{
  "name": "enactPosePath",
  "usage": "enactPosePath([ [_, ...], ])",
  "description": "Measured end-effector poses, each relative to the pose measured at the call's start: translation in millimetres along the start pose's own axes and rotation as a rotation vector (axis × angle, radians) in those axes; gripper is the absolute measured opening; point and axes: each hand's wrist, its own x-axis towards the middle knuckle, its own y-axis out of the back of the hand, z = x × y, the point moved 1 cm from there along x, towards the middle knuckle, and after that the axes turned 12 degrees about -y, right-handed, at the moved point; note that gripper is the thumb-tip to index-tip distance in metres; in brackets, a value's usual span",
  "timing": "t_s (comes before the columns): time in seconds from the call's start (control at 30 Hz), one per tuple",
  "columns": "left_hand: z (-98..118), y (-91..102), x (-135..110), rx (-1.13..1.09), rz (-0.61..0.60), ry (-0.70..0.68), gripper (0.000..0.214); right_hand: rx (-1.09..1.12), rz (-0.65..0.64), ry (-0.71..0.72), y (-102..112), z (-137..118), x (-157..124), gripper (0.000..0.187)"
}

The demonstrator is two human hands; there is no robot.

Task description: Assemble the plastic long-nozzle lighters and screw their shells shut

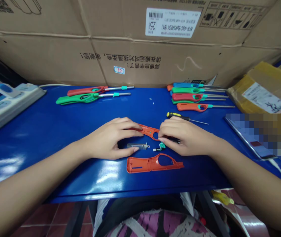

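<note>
A half of an orange lighter casing [151, 131] lies between my hands, its inner side up, both ends partly hidden. My left hand [114, 138] reaches over its left end with fingers extended. The left thumb stands apart, touching or just beside a clear fuel tank [137, 146]. At the casing's finger loop, my right hand [183, 135] is closed, its fingertips pinching the edge. Below those fingers sits a small teal-and-black igniter part [162, 145] with a white wire; a dark piece is half covered by the hand. Nearer me rests the other orange casing half [142, 165].
Behind my right hand lies a yellow-black screwdriver [178, 116]. Assembled lighters form groups at back left [81, 98] and back right [192, 107]. A cardboard box [120, 42] walls off the rear. A phone [251, 138] and taped parcel [256, 89] sit right, a power strip [14, 98] left.
</note>
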Motion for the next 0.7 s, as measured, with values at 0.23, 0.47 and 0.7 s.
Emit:
enactPosePath([
  [0.23, -1.6, -2.4, -0.8, 0.059, -0.005, 0.056, 0.054, -0.023, 0.049, -0.005, -1.4, 1.1, 0.1, 0.016],
  [0.47, -0.1, -2.4, -0.2, 0.069, 0.042, 0.06, 0.057, -0.133, 0.139, -0.117, -2.3, 7.1, 1.3, 0.023],
  [0.7, 7.4, -1.6, 1.5, 0.05, 0.078, -0.019, 0.022, -0.223, 0.087, -0.187, -6.9, 17.4, 4.8, 0.023],
])
